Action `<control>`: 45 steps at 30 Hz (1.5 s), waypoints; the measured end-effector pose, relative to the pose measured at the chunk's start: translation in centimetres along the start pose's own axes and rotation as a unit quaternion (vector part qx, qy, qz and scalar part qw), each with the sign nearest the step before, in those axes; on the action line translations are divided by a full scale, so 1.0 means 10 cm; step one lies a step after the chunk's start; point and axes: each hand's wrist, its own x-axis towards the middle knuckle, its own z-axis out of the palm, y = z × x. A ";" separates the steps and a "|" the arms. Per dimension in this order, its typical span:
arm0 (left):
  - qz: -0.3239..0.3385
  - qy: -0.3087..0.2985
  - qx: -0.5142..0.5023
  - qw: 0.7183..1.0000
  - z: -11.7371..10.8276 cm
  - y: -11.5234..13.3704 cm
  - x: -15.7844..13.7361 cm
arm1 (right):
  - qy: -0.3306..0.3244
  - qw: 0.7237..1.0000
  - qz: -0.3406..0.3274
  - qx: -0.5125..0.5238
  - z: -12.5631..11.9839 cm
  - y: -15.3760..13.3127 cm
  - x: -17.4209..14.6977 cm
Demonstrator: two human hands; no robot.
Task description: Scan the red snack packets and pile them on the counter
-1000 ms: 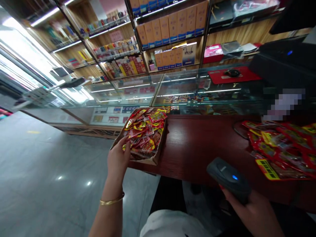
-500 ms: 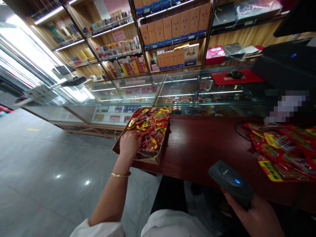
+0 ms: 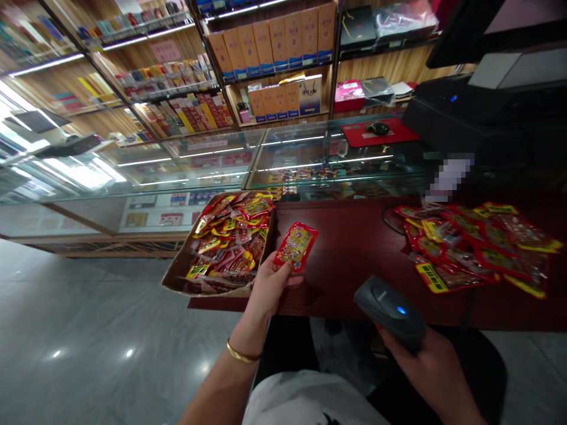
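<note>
Between the thumb and fingers of my left hand [image 3: 273, 283] is a red snack packet [image 3: 297, 245], held over the dark red wooden counter [image 3: 341, 236]. Just left of that hand stands an open cardboard box [image 3: 175, 277] full of similar red and yellow packets [image 3: 233, 236]. My right hand [image 3: 436, 366] is wrapped round a dark barcode scanner [image 3: 390, 310] with a lit blue light, its head pointing up and left near the counter's front edge. On the right of the counter lies a loose pile of snack packets [image 3: 473, 248].
Behind the counter runs a glass display case [image 3: 212, 159]. A mouse [image 3: 377, 128] rests on a red mat [image 3: 354, 137], with a dark machine [image 3: 487, 112] and a monitor [image 3: 447, 41] at the right. Shelves of orange boxes [image 3: 274, 44] line the wall.
My left hand has come out of the box and moved right, now holding one packet over the counter. The view has turned to the right. My right hand still grips the scanner.
</note>
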 end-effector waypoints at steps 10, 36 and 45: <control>-0.070 -0.010 -0.120 0.990 0.21 -0.57 0.20 | -0.022 0.999 0.000 0.024 0.07 -0.05 -0.03; -0.013 0.029 -0.209 0.977 0.15 -0.76 0.49 | -0.053 0.997 0.049 0.023 0.11 -0.07 -0.01; -0.017 0.052 -0.216 0.975 0.16 -0.81 0.55 | -0.053 0.997 0.057 0.015 0.10 0.00 -0.02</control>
